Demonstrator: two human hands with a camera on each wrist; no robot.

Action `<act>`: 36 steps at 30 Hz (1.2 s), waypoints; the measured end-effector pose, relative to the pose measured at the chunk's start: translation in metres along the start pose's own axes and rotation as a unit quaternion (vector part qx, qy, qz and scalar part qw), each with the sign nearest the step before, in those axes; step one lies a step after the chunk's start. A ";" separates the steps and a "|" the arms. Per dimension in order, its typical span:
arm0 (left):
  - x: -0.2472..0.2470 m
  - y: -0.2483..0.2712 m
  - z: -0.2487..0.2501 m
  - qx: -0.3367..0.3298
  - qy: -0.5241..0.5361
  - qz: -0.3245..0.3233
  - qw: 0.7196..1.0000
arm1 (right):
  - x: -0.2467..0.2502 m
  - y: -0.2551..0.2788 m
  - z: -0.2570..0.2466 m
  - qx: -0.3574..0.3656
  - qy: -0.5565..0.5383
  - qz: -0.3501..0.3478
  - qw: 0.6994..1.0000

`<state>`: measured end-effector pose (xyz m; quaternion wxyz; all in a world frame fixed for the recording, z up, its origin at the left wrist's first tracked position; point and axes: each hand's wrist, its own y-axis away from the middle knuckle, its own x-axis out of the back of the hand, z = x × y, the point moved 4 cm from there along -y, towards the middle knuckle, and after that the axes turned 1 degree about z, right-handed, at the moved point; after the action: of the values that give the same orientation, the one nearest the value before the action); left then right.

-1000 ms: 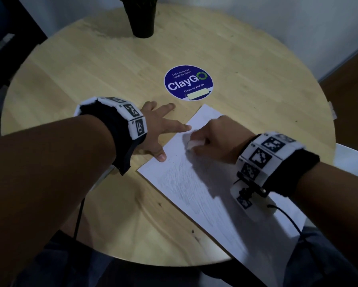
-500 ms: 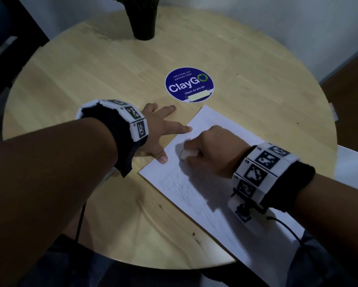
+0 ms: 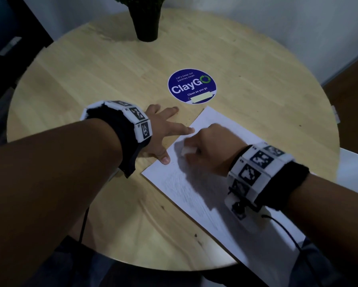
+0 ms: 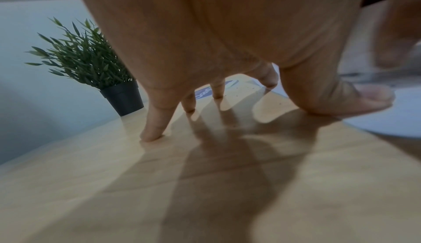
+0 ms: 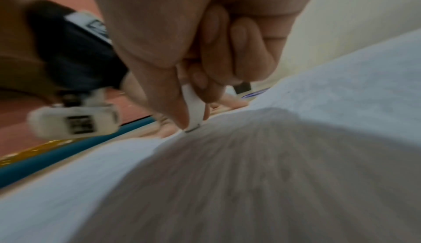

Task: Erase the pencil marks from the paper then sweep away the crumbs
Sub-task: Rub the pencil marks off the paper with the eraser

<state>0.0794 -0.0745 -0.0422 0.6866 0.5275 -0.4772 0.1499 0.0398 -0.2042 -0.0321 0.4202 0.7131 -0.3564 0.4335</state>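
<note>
A white sheet of paper with faint grey pencil shading lies slanted on the round wooden table, its near end hanging over the edge. My right hand pinches a white eraser and presses its tip on the sheet near the upper left edge; in the right wrist view the eraser sits between thumb and curled fingers. My left hand lies spread and flat, its thumb and forefinger on the paper's edge and its other fingers on the wood.
A round blue ClayGo sticker lies beyond the paper. A black pot with a green plant stands at the table's far edge. A few dark specks dot the wood near the paper's left edge. A wall is behind.
My right hand with the eraser slid down the sheet toward me, then back up toward my left forefinger. The left hand has stayed in place.
</note>
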 end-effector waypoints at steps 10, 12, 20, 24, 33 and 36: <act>-0.001 0.000 0.000 -0.005 0.005 0.002 1.000 | -0.009 0.008 -0.018 0.064 -0.006 -0.032 0.997; 0.001 0.001 0.001 -0.007 0.009 0.005 1.000 | -0.007 0.006 -0.013 0.050 -0.008 -0.030 0.998; -0.006 -0.003 -0.006 -0.008 -0.004 -0.023 1.000 | 0.004 -0.003 0.008 -0.007 -0.019 0.026 0.999; -0.008 -0.005 -0.008 -0.012 0.001 -0.028 1.000 | -0.004 0.004 -0.010 0.032 -0.003 -0.026 0.999; -0.005 -0.004 -0.006 -0.012 -0.013 -0.039 0.999 | -0.003 0.002 -0.019 0.041 0.001 -0.048 0.998; -0.005 -0.004 -0.006 -0.010 -0.017 -0.034 0.999 | 0.003 -0.009 -0.013 0.018 0.026 -0.028 0.999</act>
<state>0.0824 -0.0688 -0.0488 0.6882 0.5393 -0.4722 0.1123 0.0444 -0.1896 -0.0286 0.4282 0.7190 -0.3175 0.4460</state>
